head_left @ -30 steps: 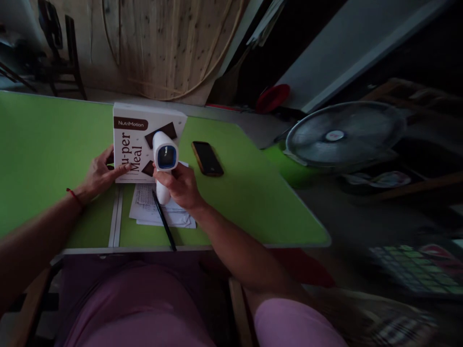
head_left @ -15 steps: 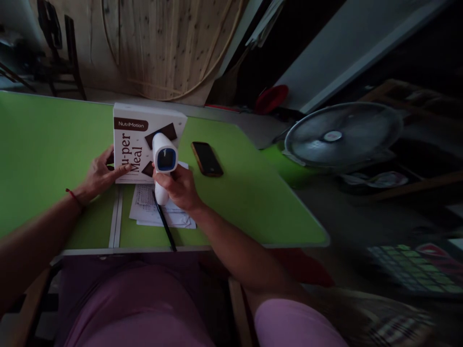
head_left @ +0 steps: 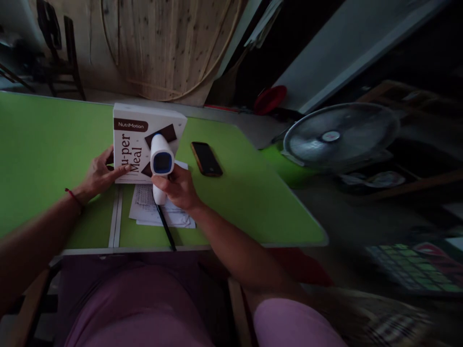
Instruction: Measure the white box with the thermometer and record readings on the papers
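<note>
A white box (head_left: 130,108) printed "NutriMotion" stands upright on the green table. My left hand (head_left: 99,172) grips its lower left edge, thumb across the front and fingers behind. In my right hand (head_left: 181,187) is a white infrared thermometer (head_left: 162,147) with a blue-rimmed dark screen facing me. The fingers wrap round its handle, and its head is in front of the box's right part. Below it lie written paper sheets (head_left: 142,208) with a black pen (head_left: 166,229) across them, its tip end reaching the table's front edge.
A smartphone (head_left: 207,159) in an orange-brown case lies to the right of the box on the green table (head_left: 249,193). Beyond the table's right side stands a fan (head_left: 340,137). Dark chairs (head_left: 65,62) stand at the back left, and a red basin (head_left: 269,100) sits behind the table.
The thermometer has shifted slightly left and down with my right hand, and its screen looks darker. My left hand and the box have stayed in place.
</note>
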`<state>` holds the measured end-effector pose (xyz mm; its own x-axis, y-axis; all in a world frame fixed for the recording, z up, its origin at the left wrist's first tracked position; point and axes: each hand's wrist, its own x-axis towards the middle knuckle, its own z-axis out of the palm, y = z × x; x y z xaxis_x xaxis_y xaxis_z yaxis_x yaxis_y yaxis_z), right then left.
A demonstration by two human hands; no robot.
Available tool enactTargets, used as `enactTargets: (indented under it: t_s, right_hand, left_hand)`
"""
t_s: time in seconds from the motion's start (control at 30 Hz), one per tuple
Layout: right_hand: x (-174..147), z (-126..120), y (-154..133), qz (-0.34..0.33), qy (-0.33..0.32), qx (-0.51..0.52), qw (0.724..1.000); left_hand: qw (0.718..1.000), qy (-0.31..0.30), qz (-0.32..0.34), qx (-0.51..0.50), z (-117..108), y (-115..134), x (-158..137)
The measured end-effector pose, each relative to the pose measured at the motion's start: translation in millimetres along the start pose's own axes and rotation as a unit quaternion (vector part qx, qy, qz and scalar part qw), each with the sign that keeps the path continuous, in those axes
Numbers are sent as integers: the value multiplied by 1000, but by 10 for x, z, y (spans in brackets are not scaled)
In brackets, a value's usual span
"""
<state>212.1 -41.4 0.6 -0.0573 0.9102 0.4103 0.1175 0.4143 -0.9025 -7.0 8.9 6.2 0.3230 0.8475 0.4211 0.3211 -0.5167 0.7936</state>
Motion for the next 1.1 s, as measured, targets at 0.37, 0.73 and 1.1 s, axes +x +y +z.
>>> enactTargets:
  t_s: [0.37,0.73,1.1]
  right_hand:
    - [-6,11,-4,2,-3,-2,1000]
    - [59,-112,-66,-1,15,-16,1000]
    - [-78,-593,-452,-38,-3,-199,979]
  left_hand:
    - [1000,2,4,12,11,18,7]
    - [1000,19,-11,-13,40,-36,-12]
    - [997,77,4,-6,30,-158,19]
